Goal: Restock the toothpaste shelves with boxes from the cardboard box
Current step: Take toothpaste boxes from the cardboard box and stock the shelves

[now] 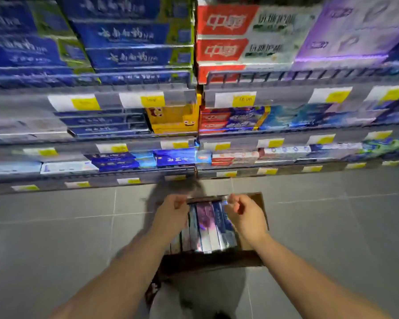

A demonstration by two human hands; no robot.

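We have both hands down over the carton: the left hand (173,211) at the left side of the row, the right hand (242,216) at the right side, apart, with the pack between them. Fingers on both are loosely curled. The picture is blurred, so we cannot tell whether either hand already pinches a box or only hovers over it.

Between the hands stand the toothpaste boxes (205,226), packed on edge, side by side, long faces touching, inside the cardboard box (207,261), which sits on the grey tiled floor (55,238) just in front of the lowest shelf.

Our judgement on doing this well: the pack looks tight, so we press in from both ends of a small group, say 2 or 3 boxes of 1 kind, and lift straight up so that the neighbours do not ride up too. The purple box (204,216) in the middle looks a fair match for the purple stock (355,31) on the top right.

Above, the toothpaste shelves (124,177) run in tiers with yellow price tags (152,101) along their rails. We check the facing before we commit.
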